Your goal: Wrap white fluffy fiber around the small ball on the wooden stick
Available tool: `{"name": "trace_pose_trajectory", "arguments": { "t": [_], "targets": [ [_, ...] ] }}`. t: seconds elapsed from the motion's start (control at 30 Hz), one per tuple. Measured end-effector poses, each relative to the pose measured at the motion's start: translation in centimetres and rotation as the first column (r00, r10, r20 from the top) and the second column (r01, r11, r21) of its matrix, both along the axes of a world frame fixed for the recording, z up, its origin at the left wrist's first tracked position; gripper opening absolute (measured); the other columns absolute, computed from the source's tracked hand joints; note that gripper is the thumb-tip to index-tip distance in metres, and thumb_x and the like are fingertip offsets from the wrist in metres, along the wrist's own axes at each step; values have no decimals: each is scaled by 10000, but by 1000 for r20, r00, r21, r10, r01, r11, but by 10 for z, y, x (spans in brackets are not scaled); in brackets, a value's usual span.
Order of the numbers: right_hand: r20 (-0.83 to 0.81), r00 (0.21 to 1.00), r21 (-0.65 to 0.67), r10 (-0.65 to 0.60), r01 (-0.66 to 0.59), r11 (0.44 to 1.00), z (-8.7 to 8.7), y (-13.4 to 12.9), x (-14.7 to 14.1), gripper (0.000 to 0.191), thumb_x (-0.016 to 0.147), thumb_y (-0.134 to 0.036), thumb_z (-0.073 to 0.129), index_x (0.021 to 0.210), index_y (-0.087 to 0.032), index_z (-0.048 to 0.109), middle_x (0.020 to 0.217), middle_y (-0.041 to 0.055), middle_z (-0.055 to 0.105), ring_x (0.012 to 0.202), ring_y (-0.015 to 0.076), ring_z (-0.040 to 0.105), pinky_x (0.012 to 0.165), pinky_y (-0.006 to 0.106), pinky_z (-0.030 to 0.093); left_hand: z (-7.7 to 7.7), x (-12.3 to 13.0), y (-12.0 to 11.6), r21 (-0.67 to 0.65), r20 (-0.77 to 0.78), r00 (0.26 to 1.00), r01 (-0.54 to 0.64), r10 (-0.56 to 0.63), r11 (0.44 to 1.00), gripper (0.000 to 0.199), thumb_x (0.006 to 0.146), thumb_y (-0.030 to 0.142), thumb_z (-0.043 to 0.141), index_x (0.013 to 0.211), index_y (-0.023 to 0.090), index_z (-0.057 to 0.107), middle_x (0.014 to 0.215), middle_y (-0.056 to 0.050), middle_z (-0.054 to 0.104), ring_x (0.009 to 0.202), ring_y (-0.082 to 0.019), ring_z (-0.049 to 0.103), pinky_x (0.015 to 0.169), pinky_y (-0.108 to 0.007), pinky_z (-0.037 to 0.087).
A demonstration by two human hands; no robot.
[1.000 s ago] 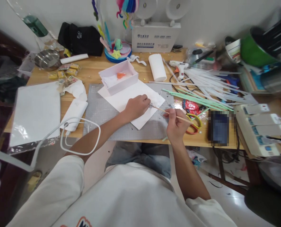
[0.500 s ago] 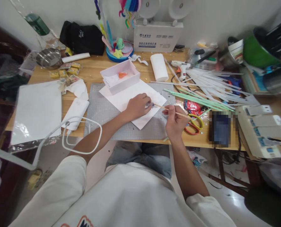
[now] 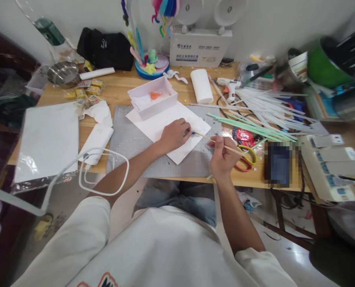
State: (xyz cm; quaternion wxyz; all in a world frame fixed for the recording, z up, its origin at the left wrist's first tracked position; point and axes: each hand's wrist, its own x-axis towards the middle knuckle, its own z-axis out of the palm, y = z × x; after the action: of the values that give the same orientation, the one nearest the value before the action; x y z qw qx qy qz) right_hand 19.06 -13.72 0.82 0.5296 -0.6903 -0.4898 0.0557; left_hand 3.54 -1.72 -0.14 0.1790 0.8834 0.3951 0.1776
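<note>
Pale wood-grained tabletop (image 3: pixel 117 92), partly covered by a flat grey mat (image 3: pixel 135 159); smooth white paper (image 3: pixel 157 122) laid askew on it. Slender, straight wooden stick (image 3: pixel 205 136) pinched between right hand's (image 3: pixel 224 157) thumb and fingers, its far end held over the paper near the left hand (image 3: pixel 175 136). Left fingers curled; whether anything is gripped cannot be told. Slim, glossy white strips (image 3: pixel 264 105) heaped beyond.

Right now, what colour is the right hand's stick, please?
The stick is pale tan, clearest in head view.
</note>
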Motion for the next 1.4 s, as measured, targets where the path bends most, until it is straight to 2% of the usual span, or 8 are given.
{"name": "trace_pose_trajectory", "arguments": {
  "t": [0.2,0.33,0.43,0.6,0.8,0.97,1.2,1.4],
  "targets": [
    [-37,999,-2,3,-3,1000,-3,0,1,365,1014,-458,483,864,-226,721,704,-5,702,689,149,672,706,308,511,23,-16,9,18,-80,997,22,-21,1000,263,1016,321,498,1128,201,704,1182,-91,706,1044,-222,651,769,-318,487],
    [-52,998,19,30,-29,999,-5,1,-1,368,1011,-460,488,857,-220,720,699,-3,696,670,142,668,681,299,510,66,-63,60,43,-114,973,-197,201,979,301,1023,284,473,1190,242,720,1174,-45,739,1028,-207,632,908,-357,464],
    [-44,999,36,29,-28,999,-7,0,-3,363,1014,-446,484,855,-220,720,701,-2,696,668,142,668,678,301,512,94,-101,105,74,-265,912,-303,312,950,263,973,306,567,1126,242,771,1063,-43,761,1003,-232,612,903,-385,446],
    [6,1000,75,24,-25,997,-11,-2,-4,341,1017,-404,480,850,-224,716,702,-1,700,699,147,674,703,305,520,99,-123,146,-70,-452,887,-140,94,988,229,887,280,618,1006,207,800,893,-48,757,875,-225,658,818,-318,430],
    [38,998,84,41,-44,996,-10,-5,-3,324,1019,-365,479,853,-222,718,709,1,703,705,148,671,697,301,511,82,-116,148,-43,-563,826,-51,18,998,233,773,262,679,972,228,794,894,-31,754,858,-202,632,738,-265,386],
    [47,998,84,30,-34,996,-8,-5,-1,321,1018,-366,477,849,-229,713,709,-2,699,696,149,663,695,306,502,77,-118,148,-11,-453,887,-102,86,995,192,815,334,632,881,229,779,851,-22,746,774,-171,562,694,-284,361],
    [46,998,90,32,-36,995,-8,-4,-1,321,1016,-367,481,844,-227,713,705,0,702,696,148,669,698,305,509,100,-118,133,-11,-74,963,-260,259,966,244,870,435,622,894,232,755,846,0,729,811,-166,555,810,-339,427],
    [33,999,82,32,-35,996,-10,-4,-2,335,1016,-386,477,838,-225,711,699,-2,699,695,147,669,696,302,514,114,-114,112,-26,-18,947,-321,321,947,156,863,293,630,912,201,746,916,-17,750,810,-163,596,794,-330,451]
  ]
}}
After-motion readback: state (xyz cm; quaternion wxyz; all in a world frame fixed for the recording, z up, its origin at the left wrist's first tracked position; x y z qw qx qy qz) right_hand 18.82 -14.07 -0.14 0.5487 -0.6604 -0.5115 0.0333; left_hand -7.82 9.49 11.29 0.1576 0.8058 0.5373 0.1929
